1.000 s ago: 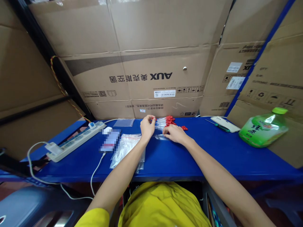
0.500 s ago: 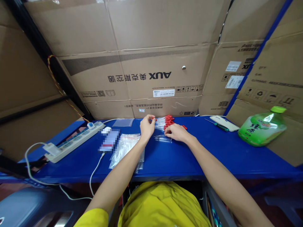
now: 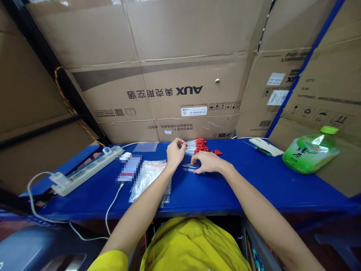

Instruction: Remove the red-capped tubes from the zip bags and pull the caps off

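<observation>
On the blue table (image 3: 254, 188) my left hand (image 3: 175, 152) is curled, its fingertips pinching a small red cap at the end of a clear tube. A bundle of clear tubes with red caps (image 3: 197, 145) lies just right of it. My right hand (image 3: 207, 162) rests palm down with its fingers closed over a few loose clear tubes (image 3: 188, 167) lying on the table. Loose red caps (image 3: 216, 152) lie beyond that hand.
A pile of clear zip bags (image 3: 150, 177) lies left of my hands, beside a blurred phone (image 3: 129, 169) on a white cable and a power strip (image 3: 87, 169). A green bottle (image 3: 310, 149), a white phone (image 3: 266, 146) and a screwdriver sit right. Cardboard boxes (image 3: 169, 98) wall the back.
My right hand has slid left and towards me from the red caps onto the loose clear tubes. My left hand has stayed in place.
</observation>
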Motion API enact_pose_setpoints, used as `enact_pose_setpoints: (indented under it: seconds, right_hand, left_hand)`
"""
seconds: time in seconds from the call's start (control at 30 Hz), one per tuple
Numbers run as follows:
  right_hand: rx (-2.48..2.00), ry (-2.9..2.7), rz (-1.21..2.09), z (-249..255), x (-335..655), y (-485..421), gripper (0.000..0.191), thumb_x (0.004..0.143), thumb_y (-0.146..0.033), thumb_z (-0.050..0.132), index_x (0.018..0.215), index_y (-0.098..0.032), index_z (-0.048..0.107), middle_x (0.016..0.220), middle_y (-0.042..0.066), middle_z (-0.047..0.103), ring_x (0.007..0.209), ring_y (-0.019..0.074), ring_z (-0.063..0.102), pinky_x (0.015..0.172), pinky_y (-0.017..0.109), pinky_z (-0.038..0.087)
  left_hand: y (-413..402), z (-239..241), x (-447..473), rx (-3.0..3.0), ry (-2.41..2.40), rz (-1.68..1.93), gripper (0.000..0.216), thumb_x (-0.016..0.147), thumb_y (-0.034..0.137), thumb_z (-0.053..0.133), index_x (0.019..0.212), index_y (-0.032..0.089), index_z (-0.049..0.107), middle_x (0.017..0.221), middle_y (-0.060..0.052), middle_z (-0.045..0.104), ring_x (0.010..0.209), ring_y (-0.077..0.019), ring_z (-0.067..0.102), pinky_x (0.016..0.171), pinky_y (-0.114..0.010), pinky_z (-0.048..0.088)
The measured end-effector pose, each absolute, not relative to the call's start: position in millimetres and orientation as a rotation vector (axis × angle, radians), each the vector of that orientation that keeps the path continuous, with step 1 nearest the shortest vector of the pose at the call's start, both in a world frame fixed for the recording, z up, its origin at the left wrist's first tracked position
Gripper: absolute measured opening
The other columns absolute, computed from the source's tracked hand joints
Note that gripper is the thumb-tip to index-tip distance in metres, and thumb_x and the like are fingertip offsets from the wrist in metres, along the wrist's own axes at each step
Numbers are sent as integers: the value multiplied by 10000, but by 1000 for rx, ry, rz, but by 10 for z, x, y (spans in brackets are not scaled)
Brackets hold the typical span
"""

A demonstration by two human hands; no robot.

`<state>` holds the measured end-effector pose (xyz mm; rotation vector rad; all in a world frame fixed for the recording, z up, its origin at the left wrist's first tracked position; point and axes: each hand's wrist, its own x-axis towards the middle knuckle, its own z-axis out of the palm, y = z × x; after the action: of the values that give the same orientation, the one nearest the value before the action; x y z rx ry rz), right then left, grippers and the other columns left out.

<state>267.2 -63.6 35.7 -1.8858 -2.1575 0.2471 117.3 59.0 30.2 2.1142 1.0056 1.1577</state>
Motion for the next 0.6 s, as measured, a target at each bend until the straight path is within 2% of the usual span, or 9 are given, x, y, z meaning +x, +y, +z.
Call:
enact_pose_setpoints:
  seconds: [0.2, 0.33, 0.43, 0.6]
  right_hand:
    - [-1890, -2130, 252, 348, 2694, -634, 261, 728, -255, 781, 986, -287, 762, 1067, 4, 777, 1016, 229, 696, 771, 278, 468]
    - [-1896, -2118, 245, 343, 2700, -626, 240, 740, -255, 787, 977, -284, 760, 1068, 12, 777, 1021, 233, 694, 755, 281, 460]
    - [-1852, -2095, 231, 357, 2734, -614, 243, 752, -327, 816, 979, -277, 744, 1055, 12, 772, 1001, 228, 693, 767, 282, 454]
    - [-1793, -1775, 111, 439, 2832, -614, 386, 832, -380, 776, 1172, -253, 644, 1032, 29, 762, 868, 184, 684, 720, 266, 435]
  left_hand:
    - [594, 277, 1196, 2136, 1001, 1143, 64, 887, 240, 624, 869, 215, 680, 883, -17, 767, 769, -166, 662, 739, -274, 445]
    - [599, 263, 1196, 2161, 999, 1118, 61, 894, 241, 628, 885, 218, 683, 896, -23, 773, 781, -174, 674, 732, -277, 447]
    - [599, 257, 1188, 2169, 999, 1099, 50, 892, 244, 646, 922, 221, 678, 903, -25, 775, 779, -176, 678, 726, -277, 445]
    - [579, 239, 1217, 2131, 940, 1052, 78, 869, 283, 688, 890, 211, 664, 846, -23, 764, 737, -165, 672, 708, -267, 441]
